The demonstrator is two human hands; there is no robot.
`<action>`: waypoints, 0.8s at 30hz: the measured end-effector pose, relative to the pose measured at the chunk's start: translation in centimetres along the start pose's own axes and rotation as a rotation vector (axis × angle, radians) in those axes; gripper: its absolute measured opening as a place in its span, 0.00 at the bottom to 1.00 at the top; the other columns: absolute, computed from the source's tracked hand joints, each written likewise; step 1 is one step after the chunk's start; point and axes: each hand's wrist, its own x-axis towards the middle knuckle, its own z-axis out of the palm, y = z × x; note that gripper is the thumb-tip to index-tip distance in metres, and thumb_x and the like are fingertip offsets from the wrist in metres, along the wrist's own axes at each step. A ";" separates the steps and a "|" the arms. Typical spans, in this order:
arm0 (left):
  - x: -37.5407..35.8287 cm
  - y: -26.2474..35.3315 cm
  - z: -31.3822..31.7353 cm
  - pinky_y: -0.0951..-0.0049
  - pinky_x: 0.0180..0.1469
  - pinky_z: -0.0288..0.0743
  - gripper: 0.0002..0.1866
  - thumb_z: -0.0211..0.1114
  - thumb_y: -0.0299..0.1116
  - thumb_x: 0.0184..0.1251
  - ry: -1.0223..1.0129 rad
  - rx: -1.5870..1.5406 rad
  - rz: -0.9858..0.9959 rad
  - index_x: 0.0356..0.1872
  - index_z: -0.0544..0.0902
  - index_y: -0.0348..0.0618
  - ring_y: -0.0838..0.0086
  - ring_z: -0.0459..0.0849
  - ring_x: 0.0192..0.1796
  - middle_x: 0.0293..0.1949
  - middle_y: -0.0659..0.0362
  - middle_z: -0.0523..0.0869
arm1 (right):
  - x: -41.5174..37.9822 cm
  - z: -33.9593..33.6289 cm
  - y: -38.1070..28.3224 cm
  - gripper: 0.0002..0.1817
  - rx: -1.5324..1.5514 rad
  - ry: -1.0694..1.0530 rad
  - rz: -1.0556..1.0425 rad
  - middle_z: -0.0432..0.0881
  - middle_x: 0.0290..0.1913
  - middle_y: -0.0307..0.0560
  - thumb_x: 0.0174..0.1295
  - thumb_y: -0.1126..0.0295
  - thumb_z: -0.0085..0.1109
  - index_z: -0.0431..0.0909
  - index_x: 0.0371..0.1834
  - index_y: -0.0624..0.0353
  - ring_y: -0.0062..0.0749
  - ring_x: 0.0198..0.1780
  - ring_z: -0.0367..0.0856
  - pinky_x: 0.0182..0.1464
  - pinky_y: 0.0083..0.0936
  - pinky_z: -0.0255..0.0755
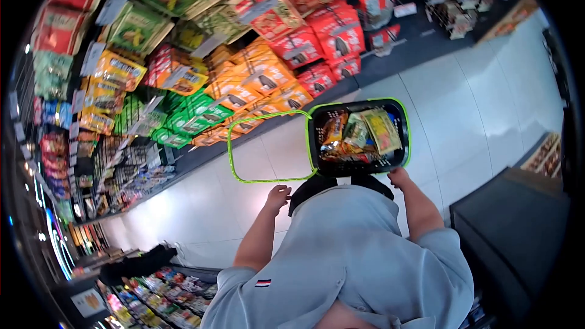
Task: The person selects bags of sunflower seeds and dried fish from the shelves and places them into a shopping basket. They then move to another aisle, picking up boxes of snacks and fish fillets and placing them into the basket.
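A black basket (315, 146) with a green rim is in front of my body, with its green handle loop (230, 152) folded out to the left. Inside lie several snack packets, among them a yellow-green one (382, 131), a pale green one (356, 131) and an orange one (333, 132). My right hand (399, 178) is closed at the basket's near right corner, its fingers at the rim. Just below the handle loop, my left hand (279, 197) is empty, its fingers loosely bent and partly apart.
Shelves of hanging snack packets run along the left and top, with orange (262, 82), red (335, 30) and green packets (195, 113). A dark grey box-like unit (506, 237) stands at the right. More goods on a display (164, 298) are at lower left. Pale floor tiles (454, 122) lie between them.
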 end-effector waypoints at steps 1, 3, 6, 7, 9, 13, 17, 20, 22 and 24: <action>0.2 0.4 -0.3 0.72 0.36 0.76 0.26 0.67 0.41 0.61 0.014 -0.003 0.034 0.56 0.74 0.37 0.69 0.85 0.40 0.43 0.53 0.83 | -0.2 -0.2 -0.8 0.10 -0.003 -0.001 0.006 0.79 0.20 0.47 0.56 0.66 0.59 0.78 0.27 0.63 0.32 0.19 0.80 0.20 0.29 0.75; 1.3 2.0 -1.6 0.72 0.38 0.76 0.26 0.66 0.41 0.61 0.010 -0.011 0.067 0.56 0.74 0.39 0.69 0.84 0.41 0.44 0.54 0.82 | -0.4 -0.3 -2.3 0.10 0.034 0.026 0.023 0.80 0.22 0.47 0.56 0.66 0.60 0.78 0.31 0.64 0.32 0.20 0.81 0.19 0.29 0.75; 5.5 5.9 -4.4 0.72 0.39 0.76 0.24 0.65 0.41 0.61 0.023 -0.057 0.210 0.55 0.75 0.41 0.72 0.84 0.42 0.41 0.58 0.82 | -0.6 -0.3 -5.2 0.10 0.111 0.003 0.036 0.79 0.24 0.46 0.57 0.67 0.60 0.78 0.34 0.64 0.31 0.22 0.79 0.19 0.28 0.72; 6.4 8.3 -5.5 0.73 0.39 0.76 0.23 0.65 0.41 0.61 0.037 -0.087 0.272 0.54 0.75 0.41 0.73 0.84 0.41 0.40 0.59 0.82 | -1.0 -0.3 -6.4 0.09 0.119 0.026 0.020 0.79 0.24 0.45 0.57 0.68 0.60 0.78 0.35 0.64 0.30 0.22 0.78 0.19 0.27 0.72; 7.7 14.1 -7.6 0.76 0.34 0.74 0.22 0.65 0.40 0.63 0.099 -0.198 0.419 0.52 0.76 0.36 0.74 0.83 0.37 0.37 0.58 0.83 | -1.7 -0.3 -8.9 0.09 0.122 0.046 -0.003 0.78 0.24 0.45 0.57 0.70 0.60 0.78 0.35 0.64 0.30 0.22 0.77 0.18 0.27 0.70; 13.4 26.1 -12.5 0.75 0.34 0.73 0.24 0.68 0.40 0.61 0.189 -0.223 0.696 0.54 0.76 0.34 0.75 0.80 0.34 0.34 0.56 0.83 | -1.4 0.7 -11.3 0.09 0.055 0.132 -0.072 0.79 0.23 0.44 0.58 0.69 0.61 0.79 0.34 0.64 0.28 0.21 0.76 0.20 0.26 0.71; 15.6 38.4 -15.3 0.71 0.48 0.76 0.35 0.70 0.42 0.59 0.291 -0.232 0.940 0.62 0.66 0.33 0.68 0.82 0.44 0.43 0.50 0.82 | -5.4 1.0 -15.1 0.10 0.092 0.160 -0.106 0.80 0.26 0.44 0.60 0.67 0.60 0.79 0.38 0.63 0.27 0.25 0.79 0.24 0.26 0.74; 25.2 44.6 -16.0 0.63 0.59 0.71 0.44 0.73 0.45 0.54 0.389 -0.381 1.181 0.65 0.61 0.31 0.57 0.76 0.58 0.56 0.41 0.75 | -8.8 1.5 -16.3 0.14 0.153 0.188 -0.036 0.82 0.31 0.46 0.61 0.66 0.59 0.77 0.45 0.63 0.28 0.30 0.83 0.28 0.26 0.77; 24.1 47.6 -16.6 0.61 0.62 0.66 0.48 0.74 0.46 0.51 0.608 -0.279 1.225 0.67 0.58 0.30 0.51 0.71 0.63 0.61 0.38 0.70 | -10.2 1.9 -15.6 0.14 0.126 0.211 0.079 0.83 0.33 0.48 0.61 0.67 0.59 0.77 0.47 0.63 0.29 0.32 0.84 0.29 0.26 0.77; 20.5 49.5 -17.1 0.60 0.63 0.65 0.49 0.74 0.46 0.51 0.644 -0.229 1.169 0.68 0.57 0.30 0.49 0.71 0.63 0.62 0.36 0.70 | -12.1 2.4 -14.5 0.15 0.191 0.225 0.142 0.82 0.34 0.47 0.60 0.67 0.60 0.77 0.46 0.64 0.30 0.32 0.84 0.29 0.26 0.77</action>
